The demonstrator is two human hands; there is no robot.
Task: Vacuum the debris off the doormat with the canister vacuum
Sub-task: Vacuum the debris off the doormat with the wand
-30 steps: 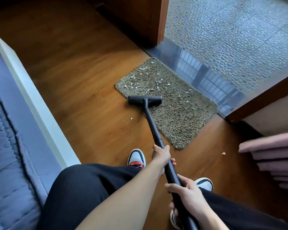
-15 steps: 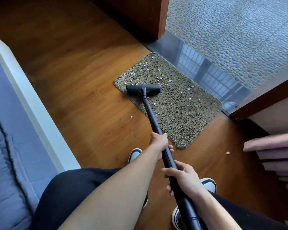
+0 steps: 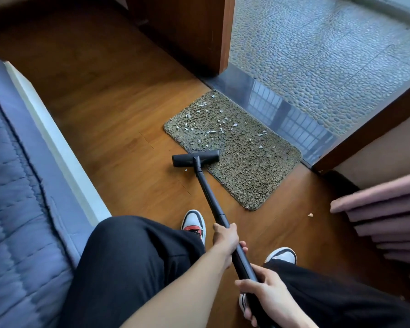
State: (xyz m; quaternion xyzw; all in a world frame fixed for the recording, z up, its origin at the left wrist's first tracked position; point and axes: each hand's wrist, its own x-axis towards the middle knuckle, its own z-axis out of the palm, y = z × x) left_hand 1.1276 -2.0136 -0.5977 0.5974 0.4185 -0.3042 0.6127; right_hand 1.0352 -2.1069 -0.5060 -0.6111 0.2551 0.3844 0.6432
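Note:
An olive shaggy doormat (image 3: 253,166) lies on the wood floor by the door sill, with several white debris bits (image 3: 213,125) scattered over its far half. The black vacuum floor head (image 3: 195,158) sits at the mat's near left edge, half on the mat, half on the floor. Its black wand (image 3: 210,197) runs back toward me. My left hand (image 3: 226,239) grips the wand higher up. My right hand (image 3: 266,298) grips it lower, near the bottom edge of the frame. The canister is out of view.
A blue quilted bed (image 3: 14,209) with a white frame edge runs along the left. Pink folded fabric (image 3: 384,214) sits at the right. A crumb (image 3: 310,215) and a white bit (image 3: 185,170) lie on the floor. My shoes (image 3: 194,224) stand under the wand.
The floor head has been pulled back toward me, from the middle of the debris patch to the mat's near left edge. Both hands moved back with the wand.

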